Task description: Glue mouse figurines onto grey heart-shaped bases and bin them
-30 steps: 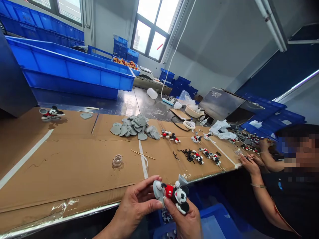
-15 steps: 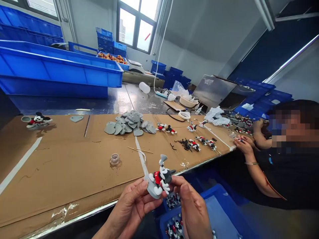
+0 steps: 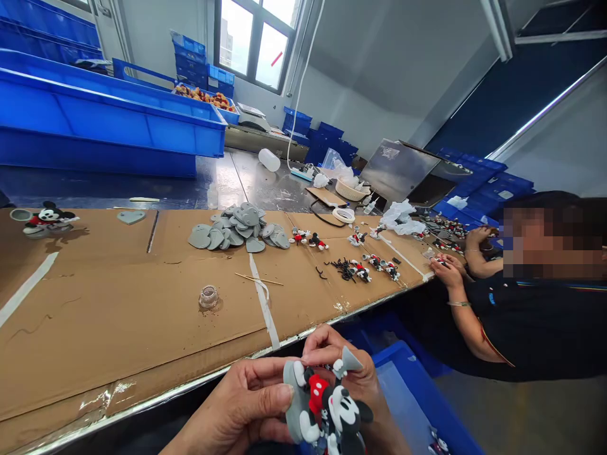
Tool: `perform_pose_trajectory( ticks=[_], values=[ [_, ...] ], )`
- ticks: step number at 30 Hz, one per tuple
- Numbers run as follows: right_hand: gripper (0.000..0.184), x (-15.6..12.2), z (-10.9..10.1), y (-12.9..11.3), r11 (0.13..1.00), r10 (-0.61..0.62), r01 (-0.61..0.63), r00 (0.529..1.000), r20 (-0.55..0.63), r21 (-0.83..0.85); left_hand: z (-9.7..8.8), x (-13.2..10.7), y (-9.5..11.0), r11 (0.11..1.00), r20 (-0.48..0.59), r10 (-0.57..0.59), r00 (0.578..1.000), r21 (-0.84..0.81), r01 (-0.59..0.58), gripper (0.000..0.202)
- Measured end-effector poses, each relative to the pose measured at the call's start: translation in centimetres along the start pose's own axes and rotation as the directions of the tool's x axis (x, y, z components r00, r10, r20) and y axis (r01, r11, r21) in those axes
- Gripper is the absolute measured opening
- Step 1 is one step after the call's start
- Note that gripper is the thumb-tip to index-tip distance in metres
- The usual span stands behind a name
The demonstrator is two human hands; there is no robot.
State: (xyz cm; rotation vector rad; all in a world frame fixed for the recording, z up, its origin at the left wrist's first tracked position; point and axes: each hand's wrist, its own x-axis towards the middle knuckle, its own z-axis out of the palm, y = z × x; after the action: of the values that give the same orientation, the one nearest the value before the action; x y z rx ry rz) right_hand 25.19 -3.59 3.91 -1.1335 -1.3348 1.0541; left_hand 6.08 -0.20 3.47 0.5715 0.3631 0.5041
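A Mickey Mouse figurine (image 3: pixel 318 393) with red shorts and a grey horn is held tilted on its side, close to me, below the table's front edge. My left hand (image 3: pixel 246 404) grips its grey base between thumb and fingers. Behind the figurine, my right hand (image 3: pixel 327 346) has its fingers closed at the feet and upper edge of the base; its palm is partly hidden by the figure. On the cardboard, a pile of grey heart-shaped bases (image 3: pixel 237 227) lies ahead, and a small clear cup (image 3: pixel 208 297) stands nearer.
Several figurines (image 3: pixel 363 272) and black curved bits (image 3: pixel 339 268) lie to the right. Another figurine (image 3: pixel 47 218) stands far left. Thin sticks (image 3: pixel 260 279) lie mid-table. Blue crates (image 3: pixel 118 120) stand at the back left, a blue bin (image 3: pixel 417 392) below. A co-worker (image 3: pixel 545 316) sits at right.
The figurine has come lower and nearer and has tipped further over. My right hand has moved from beside its head to behind its feet and base. The view has shifted slightly.
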Motion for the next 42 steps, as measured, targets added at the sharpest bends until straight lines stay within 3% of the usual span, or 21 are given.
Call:
perform_pose_trajectory(
  ticks=[4, 7, 9, 11, 14, 16, 19, 22, 26, 31, 33, 37, 40, 42],
  values=[
    [0.007, 0.1, -0.7, -1.2, 0.999, 0.016, -0.015, 0.999, 0.034, -0.037, -0.4, -0.2, -0.4, 0.998, 0.012, 0.013, 1.000, 0.055, -0.014, 0.050],
    [0.011, 0.3, -1.5, -2.5, 0.991, 0.109, -0.100, 0.990, 0.088, -0.094, -1.3, -0.3, -0.9, 0.953, -0.040, 0.143, 0.989, 0.274, -0.127, 0.049],
    [0.016, 0.5, -2.1, -3.6, 0.970, 0.169, -0.133, 0.970, 0.172, -0.203, -1.9, -0.5, -1.1, 0.804, -0.008, 0.321, 0.947, 0.531, -0.268, 0.046],
    [0.019, 0.7, -2.4, -4.9, 0.948, 0.192, -0.113, 0.949, 0.250, -0.299, -2.4, -0.6, -1.3, 0.533, 0.163, 0.500, 0.850, 0.716, -0.451, 0.050],
    [0.017, 0.7, -2.2, -7.0, 0.926, 0.161, -0.015, 0.919, 0.360, -0.377, -2.8, -0.9, -1.3, 0.203, 0.380, 0.588, 0.714, 0.785, -0.585, 0.063],
    [0.015, 0.4, -1.6, -8.0, 0.865, 0.131, 0.086, 0.913, 0.387, -0.494, -2.8, -1.0, -1.3, 0.101, 0.424, 0.590, 0.687, 0.806, -0.584, 0.064],
    [0.020, -0.5, -0.2, -8.1, 0.647, 0.043, 0.278, 0.917, 0.397, -0.710, -2.6, -1.2, -1.1, -0.031, 0.478, 0.593, 0.648, 0.817, -0.575, 0.055],
    [0.018, -1.4, 0.8, -7.0, 0.478, -0.103, 0.411, 0.904, 0.415, -0.776, -2.5, -1.4, -0.9, -0.133, 0.512, 0.602, 0.613, 0.821, -0.556, 0.046],
    [0.014, -1.8, 1.4, -5.6, 0.380, -0.255, 0.481, 0.876, 0.410, -0.791, -2.9, -1.6, -0.9, -0.291, 0.582, 0.578, 0.572, 0.802, -0.522, 0.043],
    [0.017, -1.7, 2.0, -6.0, 0.301, -0.342, 0.510, 0.847, 0.408, -0.806, -2.8, -1.7, -1.1, -0.555, 0.706, 0.534, 0.465, 0.708, -0.438, 0.033],
    [0.022, -1.6, 2.2, -6.1, 0.264, -0.384, 0.548, 0.815, 0.434, -0.794, -2.5, -2.0, -0.9, -0.612, 0.734, 0.506, 0.452, 0.675, -0.412, 0.029],
    [0.029, -1.5, 2.4, -5.9, 0.248, -0.417, 0.599, 0.775, 0.474, -0.761, -2.2, -2.7, -0.6, -0.646, 0.742, 0.476, 0.472, 0.659, -0.386, 0.026],
    [0.031, -1.4, 2.4, -5.6, 0.251, -0.394, 0.595, 0.783, 0.481, -0.763, -2.7, -2.6, -1.0, -0.646, 0.731, 0.454, 0.510, 0.664, -0.376, 0.030],
    [0.027, -1.2, 2.5, -5.6, 0.232, -0.334, 0.568, 0.809, 0.484, -0.789, -3.3, -2.2, -1.5, -0.606, 0.717, 0.491, 0.494, 0.689, -0.397, 0.035]
  ],
)
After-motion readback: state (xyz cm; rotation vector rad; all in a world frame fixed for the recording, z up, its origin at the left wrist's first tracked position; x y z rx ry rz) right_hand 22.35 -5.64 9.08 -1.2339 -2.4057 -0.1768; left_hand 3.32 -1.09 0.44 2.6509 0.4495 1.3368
